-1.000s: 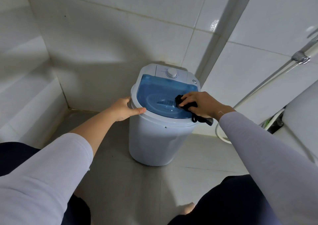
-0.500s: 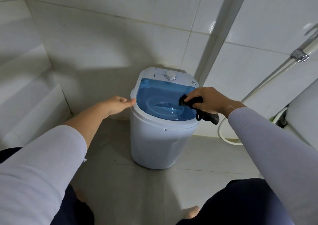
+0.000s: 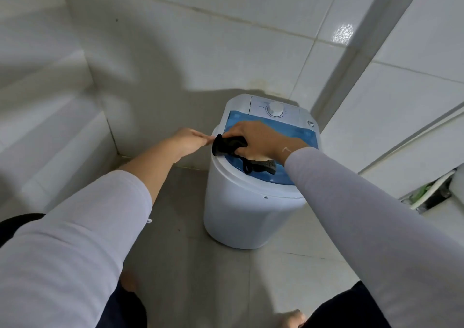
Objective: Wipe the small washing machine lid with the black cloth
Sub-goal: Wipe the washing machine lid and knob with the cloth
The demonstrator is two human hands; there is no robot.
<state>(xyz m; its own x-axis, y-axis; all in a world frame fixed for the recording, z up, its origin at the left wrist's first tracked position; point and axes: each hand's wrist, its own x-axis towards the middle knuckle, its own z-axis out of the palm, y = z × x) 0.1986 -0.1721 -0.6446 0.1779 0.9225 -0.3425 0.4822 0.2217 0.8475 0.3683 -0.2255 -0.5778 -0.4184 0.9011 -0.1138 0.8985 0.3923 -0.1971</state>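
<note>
Just right of frame centre, the right hand was clenched on the bunched black cloth, pressing it onto the left edge of the small washing machine's blue lid, 1 loose end trailing toward the near rim. The left hand, fingers extended and holding nothing, rested against the white tub at its upper left rim, likely to steady it against the wiping push.

Dim, soft light, a glare spot on the wall tile, wide-angle bending at edges.

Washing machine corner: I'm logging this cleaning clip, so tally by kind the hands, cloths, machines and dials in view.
Hands: 2, left hand and right hand
Black cloth: 1
Washing machine: 1
Dial: 1
Total: 5
</note>
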